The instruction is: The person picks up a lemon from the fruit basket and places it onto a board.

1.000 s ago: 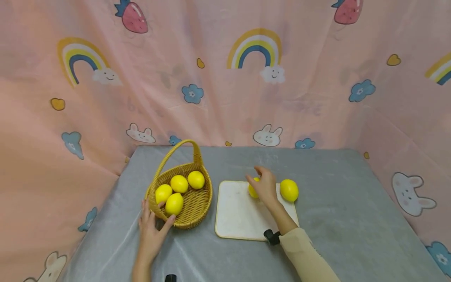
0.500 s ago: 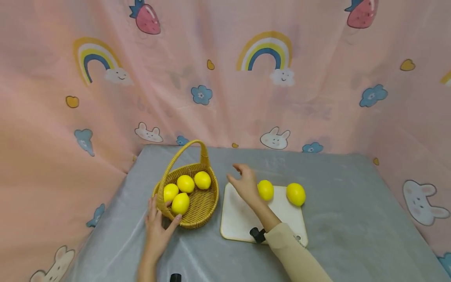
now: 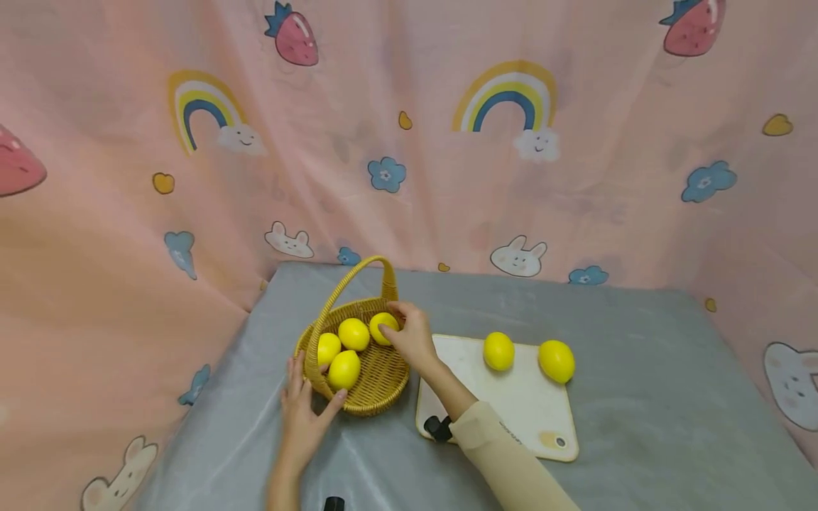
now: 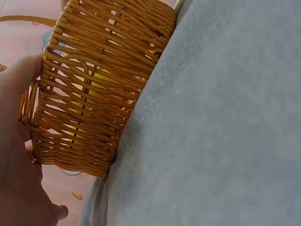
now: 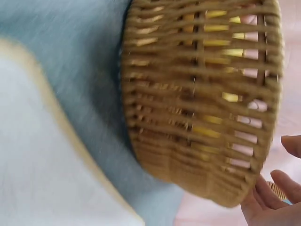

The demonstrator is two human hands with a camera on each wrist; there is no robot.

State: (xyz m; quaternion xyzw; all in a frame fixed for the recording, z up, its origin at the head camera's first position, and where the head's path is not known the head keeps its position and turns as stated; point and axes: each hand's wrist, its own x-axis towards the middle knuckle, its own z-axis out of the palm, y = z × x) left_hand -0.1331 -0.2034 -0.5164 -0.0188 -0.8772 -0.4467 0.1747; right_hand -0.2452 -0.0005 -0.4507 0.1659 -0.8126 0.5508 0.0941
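Note:
A yellow wicker basket (image 3: pixel 385 375) with a tall arched handle stands left of centre in the head view and holds several lemons (image 3: pixel 344 370). My left hand (image 3: pixel 303 424) grips its near left rim, thumb at the front edge and a fingertip showing inside. In the left wrist view, that hand (image 4: pixel 21 141) lies along the woven side. My right hand (image 3: pixel 415 341) reaches over the right rim, thumb and fingers spread about the rearmost right lemon (image 3: pixel 383 328). In the right wrist view, the fingers of this hand (image 5: pixel 277 202) are apart at the rim.
A white cutting board (image 3: pixel 505 404) with a tan edge lies right of the basket, under my right forearm. One lemon (image 3: pixel 498 351) sits on it, another (image 3: pixel 557 361) at its far right corner. A grey cloth (image 3: pixel 645 397) covers the table; a pink printed curtain (image 3: pixel 434 199) hangs behind.
My right hand has moved left, from the lemon on the board to the lemon in the basket. My left hand keeps its hold on the rim. The head view has shifted slightly.

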